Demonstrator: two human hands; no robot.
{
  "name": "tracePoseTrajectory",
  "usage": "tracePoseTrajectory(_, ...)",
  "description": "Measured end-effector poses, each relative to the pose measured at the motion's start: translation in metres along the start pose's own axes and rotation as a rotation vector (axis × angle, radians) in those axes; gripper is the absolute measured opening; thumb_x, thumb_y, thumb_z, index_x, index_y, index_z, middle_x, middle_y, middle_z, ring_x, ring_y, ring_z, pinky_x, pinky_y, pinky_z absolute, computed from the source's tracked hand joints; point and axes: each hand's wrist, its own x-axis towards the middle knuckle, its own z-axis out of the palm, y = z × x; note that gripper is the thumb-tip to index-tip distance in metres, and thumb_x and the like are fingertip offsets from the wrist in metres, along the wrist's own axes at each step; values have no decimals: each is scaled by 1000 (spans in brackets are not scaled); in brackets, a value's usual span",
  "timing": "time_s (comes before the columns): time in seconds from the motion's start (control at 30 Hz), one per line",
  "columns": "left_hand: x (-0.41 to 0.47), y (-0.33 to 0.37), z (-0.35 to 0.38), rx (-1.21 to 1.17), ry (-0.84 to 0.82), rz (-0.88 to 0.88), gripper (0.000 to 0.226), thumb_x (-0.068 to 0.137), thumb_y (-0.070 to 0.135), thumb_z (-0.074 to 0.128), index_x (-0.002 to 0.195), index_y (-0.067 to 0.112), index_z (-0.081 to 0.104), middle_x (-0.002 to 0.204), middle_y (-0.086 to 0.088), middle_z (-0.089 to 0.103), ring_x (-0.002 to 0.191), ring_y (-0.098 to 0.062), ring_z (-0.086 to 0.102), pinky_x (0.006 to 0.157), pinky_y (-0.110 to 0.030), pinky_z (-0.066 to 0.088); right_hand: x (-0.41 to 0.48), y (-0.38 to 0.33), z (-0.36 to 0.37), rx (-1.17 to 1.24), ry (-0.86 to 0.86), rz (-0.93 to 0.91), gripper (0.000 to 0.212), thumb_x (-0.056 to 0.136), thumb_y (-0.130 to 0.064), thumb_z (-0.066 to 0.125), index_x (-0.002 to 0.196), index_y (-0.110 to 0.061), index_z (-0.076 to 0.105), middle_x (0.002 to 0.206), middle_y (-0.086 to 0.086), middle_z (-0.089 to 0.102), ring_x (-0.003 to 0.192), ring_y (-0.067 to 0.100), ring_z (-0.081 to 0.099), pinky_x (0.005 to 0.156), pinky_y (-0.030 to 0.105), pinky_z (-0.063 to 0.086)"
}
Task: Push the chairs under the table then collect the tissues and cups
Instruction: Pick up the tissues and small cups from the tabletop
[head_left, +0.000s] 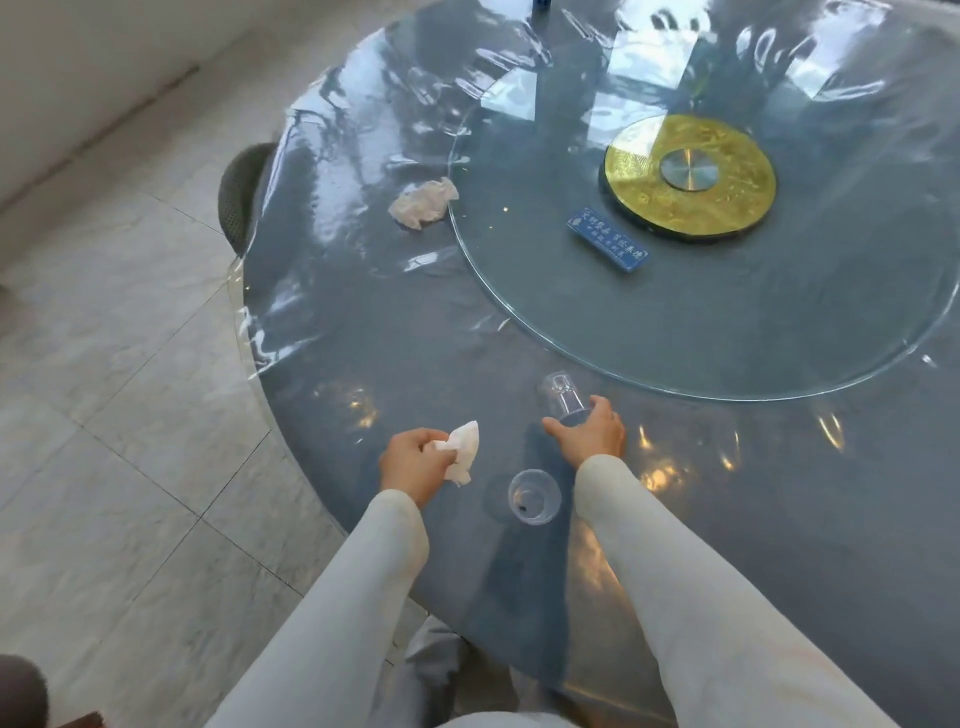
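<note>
My left hand (415, 462) is closed around a white tissue (462, 452) just above the near edge of the round blue-grey table (363, 312). My right hand (592, 431) grips a clear plastic cup (563, 397) that lies tilted, its base pointing away from me. A second clear cup (534, 496) stands upright between my two forearms. Farther off on the left of the table lies a crumpled tissue (423, 203), beside the rim of the glass turntable (519, 291). A dark chair back (240, 195) shows at the table's left edge, tucked against it.
The glass turntable carries a gold centre disc (691, 176) and a small blue box (608, 240). A clear plastic sheet covers the table and hangs over its left edge. Pale marble floor tiles (114, 364) lie to the left, with a white wall beyond.
</note>
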Motion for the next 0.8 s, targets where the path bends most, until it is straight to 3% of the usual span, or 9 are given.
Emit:
tracePoseTrajectory(0.2,2,1,-2,-41,-16,-10,24,78,10,70,100,17,77,102,-5,71,97,-22,67,76,-28,55,-20,-8,-17,121,38,-163,73,72,-37,84,133,-19,49,122,5,62,114,27,58,99,35,44)
tracePoseTrajectory(0.37,-5,6,0,-43,-13,27,19,75,11,70,87,25,75,97,-1,72,96,-22,68,75,-31,59,-66,-26,-61,174,-58,-450,60,68,-41,87,118,-28,58,112,-7,64,101,7,63,90,24,51)
tracePoseTrajectory(0.47,-8,6,4,-54,-11,23,20,74,12,71,88,25,75,96,-3,71,94,-24,69,81,-39,61,-97,-30,-90,23,-144,-628,65,68,-43,87,127,-31,63,110,-5,62,93,6,62,85,22,53)
tracePoseTrajectory(0.6,-16,1,8,-55,16,34,20,74,11,71,84,27,74,97,-3,71,93,-24,69,84,-39,60,-123,-27,-104,-336,-223,-721,78,67,-52,83,136,-26,58,114,-4,69,96,15,65,90,31,51)
tracePoseTrajectory(0.7,-22,-3,10,-59,28,35,20,75,9,71,87,24,75,101,-7,72,92,-24,68,80,-36,61,-129,-24,-94,-596,-225,-749,67,72,-57,75,126,-21,60,113,-1,70,105,24,63,89,36,48)
tracePoseTrajectory(0.8,-25,-3,9,-59,31,19,23,76,9,70,95,20,76,103,-8,71,94,-26,68,83,-42,61,-129,-19,-79,-704,-244,-751,61,77,-56,69,126,-22,57,117,-1,67,107,26,60,88,37,50)
